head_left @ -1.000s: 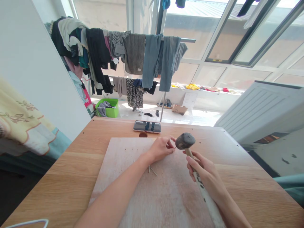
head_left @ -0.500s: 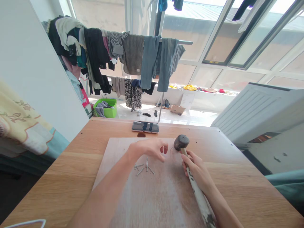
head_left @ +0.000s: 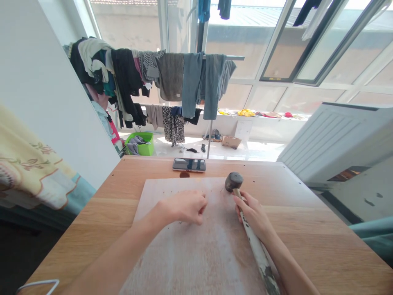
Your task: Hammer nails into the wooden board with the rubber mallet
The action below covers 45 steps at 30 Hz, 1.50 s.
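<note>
My right hand (head_left: 253, 209) is wrapped round the upper handle of a mallet with a black rubber head (head_left: 233, 181) and a worn, paint-flecked shaft. The mallet's head is over the far right part of a pale wooden board (head_left: 172, 254). Beside that head, a thin nail (head_left: 221, 190) seems to stand in the board. My left hand (head_left: 187, 206) is low over the board's middle, palm down and fingers curled. It covers the spot where several loose nails lay; only a small bit shows under it. What its fingertips hold is hidden.
The board lies on a wooden table (head_left: 307, 229). A phone (head_left: 189, 164) rests behind it, by a round dark hole. A white cable (head_left: 39, 282) is at the near left corner. Beyond stand a clothes rack with laundry (head_left: 170, 78) and a green basket (head_left: 147, 145).
My left hand has moved left and down, away from the mallet and onto the loose nails, its fingers now curled. My right hand and the mallet have hardly moved. The view has tilted slightly.
</note>
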### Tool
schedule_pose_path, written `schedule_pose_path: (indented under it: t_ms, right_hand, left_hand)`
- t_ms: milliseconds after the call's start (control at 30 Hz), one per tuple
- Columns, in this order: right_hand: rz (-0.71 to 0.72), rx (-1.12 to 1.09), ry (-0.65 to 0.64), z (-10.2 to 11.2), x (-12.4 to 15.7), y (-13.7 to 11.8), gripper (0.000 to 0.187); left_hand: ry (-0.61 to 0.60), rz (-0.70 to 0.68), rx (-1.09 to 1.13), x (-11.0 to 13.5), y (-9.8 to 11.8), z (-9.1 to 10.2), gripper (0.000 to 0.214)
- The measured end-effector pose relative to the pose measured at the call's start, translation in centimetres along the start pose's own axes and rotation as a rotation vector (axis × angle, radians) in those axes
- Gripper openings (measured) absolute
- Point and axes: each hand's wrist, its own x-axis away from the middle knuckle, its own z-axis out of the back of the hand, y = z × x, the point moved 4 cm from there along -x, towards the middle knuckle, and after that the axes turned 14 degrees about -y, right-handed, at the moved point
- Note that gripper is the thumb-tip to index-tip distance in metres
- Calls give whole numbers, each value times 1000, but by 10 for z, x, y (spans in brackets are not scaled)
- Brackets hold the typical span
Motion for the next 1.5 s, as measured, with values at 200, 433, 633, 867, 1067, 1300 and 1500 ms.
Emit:
schedule_pose_path:
  t_ms: [200, 433, 633, 867, 1067, 1300, 1500]
  right_hand:
    - [4, 9, -5, -1, 1, -2, 40]
    - [-20, 47, -13, -2, -1, 2, 51]
    - [5, 50, -32, -4, 1, -2, 51]
    - [70, 26, -29, 0, 12, -12, 48]
    - [96, -344, -102, -2, 23, -21, 49]
    - [108, -406, -224, -24, 18, -22, 48]
    - [113, -297, -233, -35, 13, -18, 52]
  left_hand:
    - [551, -53, 563, -34, -32, 6, 36]
    - [535, -67, 636, -49, -42, -6, 21]
    - [539, -83, 537, -48, -42, -8, 16]
    - [548, -25, 472, -50, -42, -9, 17]
    - [566, -25, 503, -53, -44, -11, 11]
    - [576, -15, 480, -54, -42, -12, 15]
    - [578, -54, 457, -53, -39, -9, 21]
